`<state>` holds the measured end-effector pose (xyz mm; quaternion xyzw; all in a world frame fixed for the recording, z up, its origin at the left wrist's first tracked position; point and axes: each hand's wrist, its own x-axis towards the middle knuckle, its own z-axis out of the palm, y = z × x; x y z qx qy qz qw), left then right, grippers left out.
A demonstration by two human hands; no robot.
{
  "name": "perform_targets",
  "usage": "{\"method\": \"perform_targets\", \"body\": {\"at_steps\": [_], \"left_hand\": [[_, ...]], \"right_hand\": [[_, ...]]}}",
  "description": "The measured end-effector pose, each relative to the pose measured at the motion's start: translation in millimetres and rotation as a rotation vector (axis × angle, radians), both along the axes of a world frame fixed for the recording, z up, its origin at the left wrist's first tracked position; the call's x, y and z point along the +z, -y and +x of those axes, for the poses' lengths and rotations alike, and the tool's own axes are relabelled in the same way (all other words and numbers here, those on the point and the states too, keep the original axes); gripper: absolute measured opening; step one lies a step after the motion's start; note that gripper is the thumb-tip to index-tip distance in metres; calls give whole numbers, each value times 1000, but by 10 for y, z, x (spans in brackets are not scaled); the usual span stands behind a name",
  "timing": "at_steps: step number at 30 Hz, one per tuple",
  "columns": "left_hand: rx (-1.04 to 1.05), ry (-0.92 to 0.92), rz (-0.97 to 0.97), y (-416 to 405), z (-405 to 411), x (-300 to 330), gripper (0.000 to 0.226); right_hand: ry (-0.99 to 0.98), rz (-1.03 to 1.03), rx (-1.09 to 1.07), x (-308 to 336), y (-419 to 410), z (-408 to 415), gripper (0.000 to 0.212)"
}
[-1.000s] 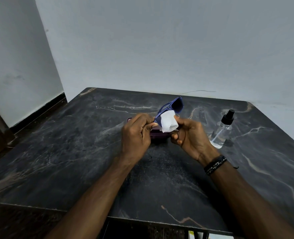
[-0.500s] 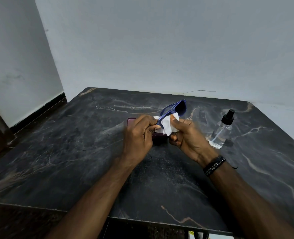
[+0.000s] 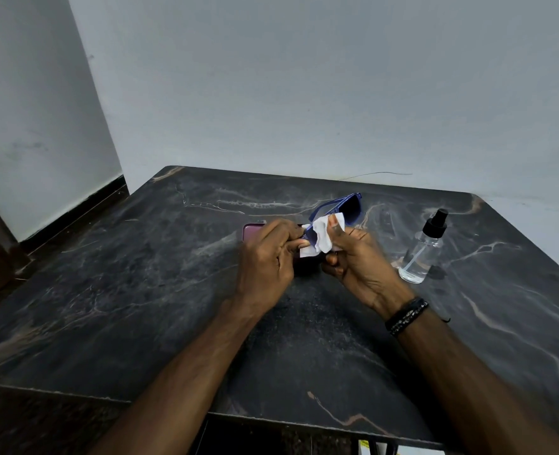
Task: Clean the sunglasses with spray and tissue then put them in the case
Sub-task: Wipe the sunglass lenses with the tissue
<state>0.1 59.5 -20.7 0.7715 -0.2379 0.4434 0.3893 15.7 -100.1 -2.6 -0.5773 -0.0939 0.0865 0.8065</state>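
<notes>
Blue-framed sunglasses [image 3: 347, 206] with dark lenses are held above the dark marble table [image 3: 140, 274], tilted up to the right. My left hand [image 3: 265, 264] pinches their near end. My right hand [image 3: 357, 257] presses a white tissue [image 3: 321, 238] against the near lens with thumb and fingers. A purple case [image 3: 252, 230] lies on the table behind my left hand, mostly hidden. A clear spray bottle [image 3: 419, 257] with a black pump top stands to the right of my right hand.
The table sits in a corner, with white walls behind and to the left. Its front edge is near my forearms. A black bracelet [image 3: 406, 315] is on my right wrist.
The tissue and my right thumb have shifted on the lens, and the sunglasses have tilted slightly to the right. Both hands stay in much the same place.
</notes>
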Motion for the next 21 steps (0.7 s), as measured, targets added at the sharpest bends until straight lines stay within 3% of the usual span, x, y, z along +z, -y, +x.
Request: {"method": "perform_targets", "body": {"at_steps": [6,14,21], "left_hand": [[24,-5,-23,-37,0,15,18],[28,3,-7,2,-19,7,17],[43,10,-55,-21,6,5,25]], "right_hand": [[78,-32,100,-21,5,-17,37],[36,-14,34,-15,-37,-16,23],[61,46,43,-28,-30,-13,27]]}}
